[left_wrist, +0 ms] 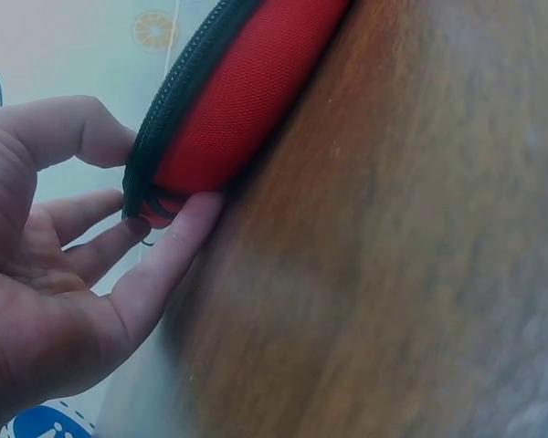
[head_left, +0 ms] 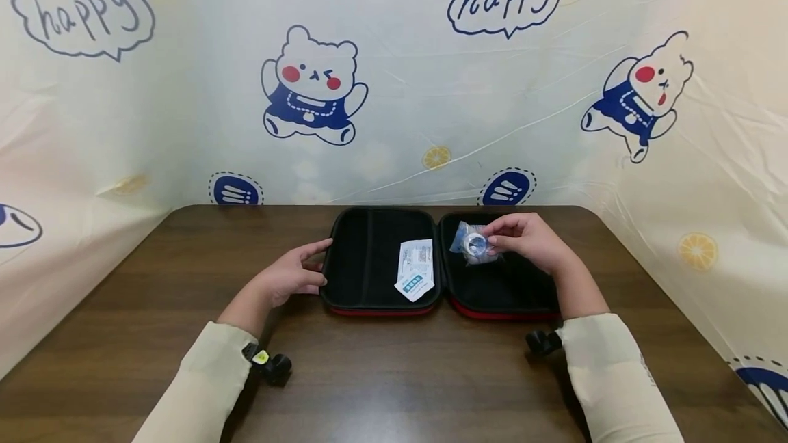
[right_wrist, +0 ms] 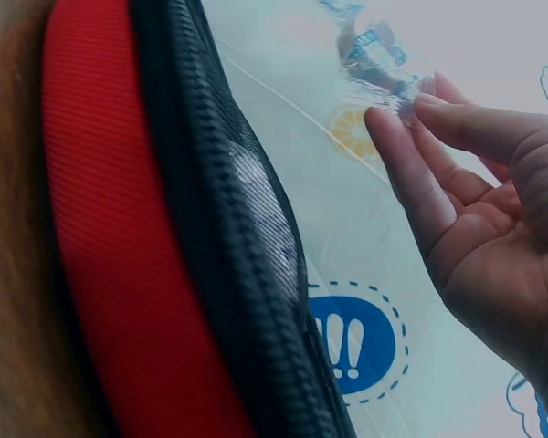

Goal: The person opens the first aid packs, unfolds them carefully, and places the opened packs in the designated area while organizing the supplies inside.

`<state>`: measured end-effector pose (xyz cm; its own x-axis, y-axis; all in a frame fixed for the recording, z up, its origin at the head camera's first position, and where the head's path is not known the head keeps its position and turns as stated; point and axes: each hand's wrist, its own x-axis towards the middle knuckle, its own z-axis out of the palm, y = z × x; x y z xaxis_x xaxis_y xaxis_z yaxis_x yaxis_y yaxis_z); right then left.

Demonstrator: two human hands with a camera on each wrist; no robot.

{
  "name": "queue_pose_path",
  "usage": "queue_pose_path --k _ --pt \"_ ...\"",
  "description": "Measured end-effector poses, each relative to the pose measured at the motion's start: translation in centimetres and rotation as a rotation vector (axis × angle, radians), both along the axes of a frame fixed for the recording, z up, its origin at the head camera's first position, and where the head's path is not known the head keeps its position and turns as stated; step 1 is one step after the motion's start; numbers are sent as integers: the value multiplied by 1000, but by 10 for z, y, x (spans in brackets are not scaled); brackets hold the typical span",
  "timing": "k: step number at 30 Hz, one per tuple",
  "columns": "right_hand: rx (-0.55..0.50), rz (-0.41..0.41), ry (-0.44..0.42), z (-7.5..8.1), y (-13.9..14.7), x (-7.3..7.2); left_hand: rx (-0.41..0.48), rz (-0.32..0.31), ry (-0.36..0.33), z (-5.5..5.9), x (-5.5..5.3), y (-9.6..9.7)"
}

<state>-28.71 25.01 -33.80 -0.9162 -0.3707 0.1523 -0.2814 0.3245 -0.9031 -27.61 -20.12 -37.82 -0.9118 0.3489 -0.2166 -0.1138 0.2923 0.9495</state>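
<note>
A zip case (head_left: 346, 258), black inside and red outside, lies spread wide on the table. My left hand (head_left: 294, 273) holds its left side; in the left wrist view, the thumb touches the zipped rim and a finger lies along the red wall (left_wrist: 256, 109). Above the right half, my right hand (head_left: 531, 241) pinches a clear plastic packet (head_left: 458, 238) with blue print, and a white roll (head_left: 475, 245) shows within it. The packet (right_wrist: 374, 55) hangs from the fingertips in the right wrist view. Flat white paper packets (head_left: 416, 269) lie in the left half.
Something pale (right_wrist: 265, 214) shows through black mesh in the right wrist view. The brown wooden table (head_left: 382, 374) extends in front of the case and to both sides. A patterned cloth (head_left: 400, 87) hangs behind the table.
</note>
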Motion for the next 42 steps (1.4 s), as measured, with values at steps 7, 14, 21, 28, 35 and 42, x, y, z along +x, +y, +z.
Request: queue_pose_path --k 7,14,21,28,35,42 --pt "9 36 -30 0 10 0 13 -10 6 3 2 0" --pt "21 59 -28 -4 21 -2 4 -15 5 1 1 0" --pt "-21 41 -67 -5 32 -2 0 -4 3 -1 -1 -1" --pt "-22 4 -79 -4 40 0 8 -11 6 -3 -2 -2" --pt "-11 -44 -82 -5 44 0 15 -9 11 -4 -3 -4" --pt "71 -108 -68 -4 54 2 13 -13 7 -4 -3 -3"
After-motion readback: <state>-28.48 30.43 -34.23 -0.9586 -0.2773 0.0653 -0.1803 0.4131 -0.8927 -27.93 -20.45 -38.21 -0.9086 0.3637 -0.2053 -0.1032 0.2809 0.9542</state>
